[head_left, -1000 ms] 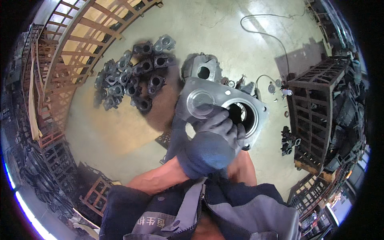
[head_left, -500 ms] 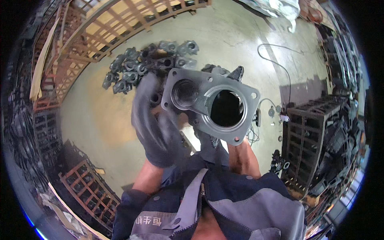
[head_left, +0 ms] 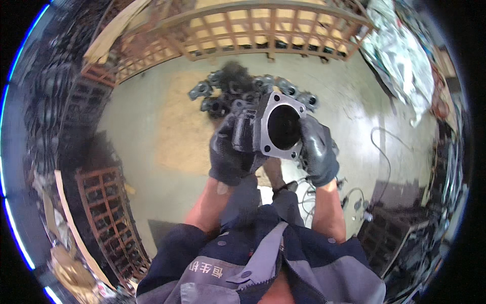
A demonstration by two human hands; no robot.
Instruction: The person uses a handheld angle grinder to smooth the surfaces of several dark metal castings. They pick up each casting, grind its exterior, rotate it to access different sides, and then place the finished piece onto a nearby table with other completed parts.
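A dark flanged metal casting (head_left: 264, 126) is held up in front of my chest between both hands. Its bright square flange, with bolt holes at the corners and one large round bore, faces up towards me. My left hand (head_left: 225, 154), in a black glove, is closed round the ribbed cylindrical side of the casting. Gloved in the same way, my right hand (head_left: 320, 152) grips the flange's right edge, its fingers partly hidden behind. Below and beyond it, several similar castings (head_left: 291, 91) lie grouped on the floor.
A rusty metal crate (head_left: 273, 53) stands along the far side, with another slatted crate (head_left: 104, 202) at the left. Whitish plastic sheeting (head_left: 400, 61) lies at the far right. A thin cable (head_left: 387, 152) curls across the floor, and a dark crate (head_left: 390, 238) stands at the near right.
The casting has been turned over: its wide two-opening face was up, now the smaller square flange is. My left hand, blurred beside it before, now holds it. The view has swung round.
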